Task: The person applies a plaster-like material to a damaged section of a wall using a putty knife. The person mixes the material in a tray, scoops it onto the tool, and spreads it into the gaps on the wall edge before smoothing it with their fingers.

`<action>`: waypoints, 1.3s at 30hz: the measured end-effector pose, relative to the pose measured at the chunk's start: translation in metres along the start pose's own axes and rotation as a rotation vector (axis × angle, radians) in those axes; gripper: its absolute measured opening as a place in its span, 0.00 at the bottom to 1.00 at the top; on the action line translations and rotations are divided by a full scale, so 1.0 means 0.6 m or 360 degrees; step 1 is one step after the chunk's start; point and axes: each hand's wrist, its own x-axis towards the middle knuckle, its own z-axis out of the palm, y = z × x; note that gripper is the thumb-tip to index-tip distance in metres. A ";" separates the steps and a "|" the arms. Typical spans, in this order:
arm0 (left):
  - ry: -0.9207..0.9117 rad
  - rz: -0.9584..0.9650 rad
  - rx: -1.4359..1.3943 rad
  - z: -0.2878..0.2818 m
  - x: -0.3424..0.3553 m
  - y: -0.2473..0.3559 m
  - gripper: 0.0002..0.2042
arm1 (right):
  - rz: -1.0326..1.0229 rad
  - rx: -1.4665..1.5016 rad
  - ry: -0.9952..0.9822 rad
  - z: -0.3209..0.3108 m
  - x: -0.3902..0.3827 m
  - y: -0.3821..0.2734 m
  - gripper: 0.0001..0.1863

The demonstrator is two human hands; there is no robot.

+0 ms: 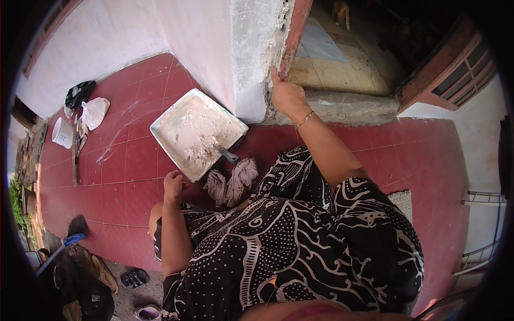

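Observation:
My right hand reaches up to the wall corner beside the doorway. Its index finger is stretched out and touches the rough plaster edge next to the worn reddish door frame. The other fingers curl in, and nothing shows in them. Over the near left side of a white tray, my left hand hangs with its fingers curled closed. Pale wet plaster lies in the tray, with a dark-handled trowel resting across the rim. A crumpled greyish-pink cloth lies just below.
To the left on the red tiled floor are a white bucket, a white plastic bag and a black bag. A blue-handled brush and sandals lie lower left. Past the raised doorsill stands a cat.

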 end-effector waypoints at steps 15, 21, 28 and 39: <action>0.0076 0.0006 0.0054 0.002 -0.010 0.010 0.21 | 0.0113 0.0118 -0.0069 0.026 -0.004 0.001 0.40; 0.0076 -0.0040 0.0020 -0.005 0.004 -0.004 0.20 | 0.0124 0.0178 -0.0200 0.104 -0.036 0.007 0.41; -0.0003 -0.0029 0.0057 -0.001 0.000 -0.002 0.20 | 0.0012 0.0202 -0.0146 0.096 -0.077 0.019 0.41; -0.0067 -0.0043 0.0066 0.001 -0.007 -0.002 0.19 | 0.0114 0.0232 -0.0255 0.193 -0.038 0.048 0.39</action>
